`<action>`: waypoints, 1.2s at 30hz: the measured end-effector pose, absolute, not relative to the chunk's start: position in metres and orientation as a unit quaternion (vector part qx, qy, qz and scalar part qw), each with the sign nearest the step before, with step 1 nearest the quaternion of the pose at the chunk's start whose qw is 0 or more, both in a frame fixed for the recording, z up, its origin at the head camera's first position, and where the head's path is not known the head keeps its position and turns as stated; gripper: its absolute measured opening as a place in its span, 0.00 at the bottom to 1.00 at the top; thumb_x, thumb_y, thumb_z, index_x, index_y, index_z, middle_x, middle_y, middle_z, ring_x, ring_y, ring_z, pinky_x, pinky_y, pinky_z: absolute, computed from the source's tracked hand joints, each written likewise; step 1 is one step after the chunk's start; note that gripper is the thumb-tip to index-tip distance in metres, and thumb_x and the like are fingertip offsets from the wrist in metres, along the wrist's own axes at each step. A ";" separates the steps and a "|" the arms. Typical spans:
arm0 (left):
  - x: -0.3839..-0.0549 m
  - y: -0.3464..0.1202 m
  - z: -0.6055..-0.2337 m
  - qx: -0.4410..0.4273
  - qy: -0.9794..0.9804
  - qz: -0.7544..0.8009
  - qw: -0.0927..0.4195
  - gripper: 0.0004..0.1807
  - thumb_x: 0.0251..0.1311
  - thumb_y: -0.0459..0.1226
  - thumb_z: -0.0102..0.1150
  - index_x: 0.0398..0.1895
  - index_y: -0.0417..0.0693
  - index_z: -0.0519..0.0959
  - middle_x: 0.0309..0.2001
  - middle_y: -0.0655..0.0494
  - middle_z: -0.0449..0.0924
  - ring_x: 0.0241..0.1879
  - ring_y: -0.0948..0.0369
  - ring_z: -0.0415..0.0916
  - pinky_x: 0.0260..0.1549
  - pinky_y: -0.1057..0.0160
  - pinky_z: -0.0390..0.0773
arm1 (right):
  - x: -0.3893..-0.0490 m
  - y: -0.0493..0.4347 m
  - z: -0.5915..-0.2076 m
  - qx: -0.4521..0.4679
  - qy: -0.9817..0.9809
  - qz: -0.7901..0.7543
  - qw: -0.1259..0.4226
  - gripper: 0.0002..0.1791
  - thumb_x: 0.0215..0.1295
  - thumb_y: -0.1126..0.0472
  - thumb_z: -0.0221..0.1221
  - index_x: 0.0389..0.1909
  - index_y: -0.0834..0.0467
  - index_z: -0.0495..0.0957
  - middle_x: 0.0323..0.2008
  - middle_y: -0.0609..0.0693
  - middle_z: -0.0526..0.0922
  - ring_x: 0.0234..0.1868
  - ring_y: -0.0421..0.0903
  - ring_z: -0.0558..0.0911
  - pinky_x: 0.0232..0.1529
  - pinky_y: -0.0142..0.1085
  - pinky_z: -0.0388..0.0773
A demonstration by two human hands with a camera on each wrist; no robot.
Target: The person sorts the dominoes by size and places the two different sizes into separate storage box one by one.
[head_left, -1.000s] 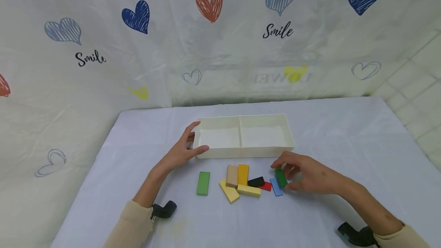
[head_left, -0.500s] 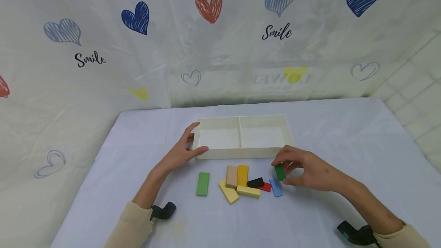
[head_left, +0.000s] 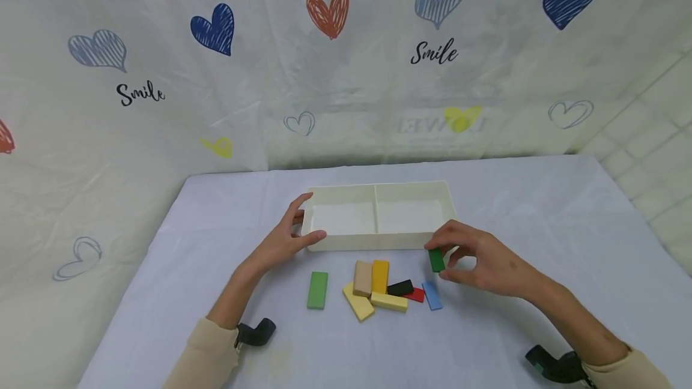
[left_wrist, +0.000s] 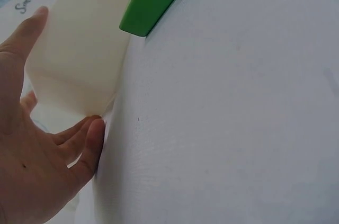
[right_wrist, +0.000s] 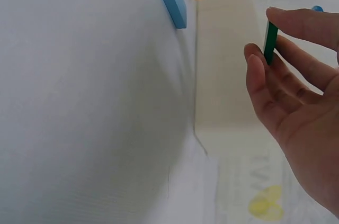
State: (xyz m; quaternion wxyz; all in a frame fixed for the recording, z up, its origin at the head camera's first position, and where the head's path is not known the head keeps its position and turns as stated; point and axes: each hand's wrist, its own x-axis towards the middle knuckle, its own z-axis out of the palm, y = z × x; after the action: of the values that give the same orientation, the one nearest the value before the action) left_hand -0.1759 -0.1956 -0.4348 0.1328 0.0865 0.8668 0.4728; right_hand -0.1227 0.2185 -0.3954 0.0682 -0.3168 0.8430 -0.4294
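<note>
Right hand (head_left: 481,259) pinching dark green block (head_left: 436,260), now nearer tray (head_left: 373,242), left hand (head_left: 281,244) unmoved

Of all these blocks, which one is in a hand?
The dark green block, pinched by the right hand. No other block is held; the light green block lies on the table, left of the pile.

Nine blocks (head_left: 318,290) show at lower middle: two green, two pale yellow, one each tan, orange, black, red, blue. There is one two-compartment tray (head_left: 373,242) at centre, one left hand (head_left: 278,245), one right hand (head_left: 489,262).
</note>
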 end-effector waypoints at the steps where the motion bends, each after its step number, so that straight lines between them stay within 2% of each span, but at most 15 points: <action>1: -0.176 -0.196 -0.435 0.086 0.867 0.472 0.133 0.52 0.63 0.55 0.70 0.82 0.80 0.45 0.76 0.47 0.61 0.74 0.49 0.62 0.60 0.51 0.73 | -0.123 0.219 -0.395 -0.321 0.840 -0.434 0.060 0.26 0.57 0.67 0.75 0.56 0.48 0.82 0.49 0.46 0.80 0.43 0.38 0.81 0.41 0.33 0.86; 10: -0.174 -0.196 -0.433 0.076 0.870 0.469 0.133 0.52 0.62 0.57 0.71 0.81 0.84 0.45 0.77 0.49 0.61 0.74 0.50 0.63 0.59 0.54 0.73 | -0.129 0.220 -0.393 -0.340 0.824 -0.453 -0.020 0.29 0.55 0.74 0.74 0.58 0.55 0.81 0.49 0.49 0.78 0.41 0.39 0.83 0.43 0.31 0.85; 17: -0.174 -0.196 -0.434 0.081 0.868 0.472 0.129 0.52 0.63 0.56 0.70 0.81 0.83 0.45 0.76 0.49 0.62 0.74 0.50 0.63 0.59 0.53 0.74 | -0.133 0.220 -0.393 -0.340 0.816 -0.467 -0.034 0.31 0.53 0.78 0.73 0.58 0.59 0.80 0.50 0.52 0.77 0.42 0.39 0.82 0.41 0.28 0.85; 26: -0.176 -0.196 -0.436 0.092 0.868 0.472 0.126 0.51 0.65 0.54 0.69 0.82 0.80 0.46 0.76 0.46 0.61 0.74 0.48 0.63 0.57 0.55 0.74 | -0.137 0.216 -0.392 -0.311 0.830 -0.460 -0.044 0.26 0.54 0.77 0.73 0.55 0.59 0.83 0.51 0.51 0.79 0.42 0.38 0.82 0.45 0.26 0.84; 36: -0.173 -0.194 -0.431 0.099 0.858 0.487 0.131 0.51 0.67 0.51 0.68 0.83 0.76 0.45 0.77 0.44 0.60 0.75 0.47 0.62 0.57 0.55 0.74 | -0.145 0.213 -0.390 -0.282 0.830 -0.472 -0.096 0.27 0.52 0.80 0.72 0.54 0.62 0.84 0.51 0.52 0.78 0.45 0.33 0.81 0.46 0.23 0.82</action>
State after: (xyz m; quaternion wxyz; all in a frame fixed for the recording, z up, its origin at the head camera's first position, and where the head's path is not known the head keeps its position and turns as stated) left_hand -0.1734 -0.1941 -0.4307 0.1305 0.0993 0.8579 0.4870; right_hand -0.1446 0.2131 -0.3901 -0.0959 -0.2821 0.8297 -0.4721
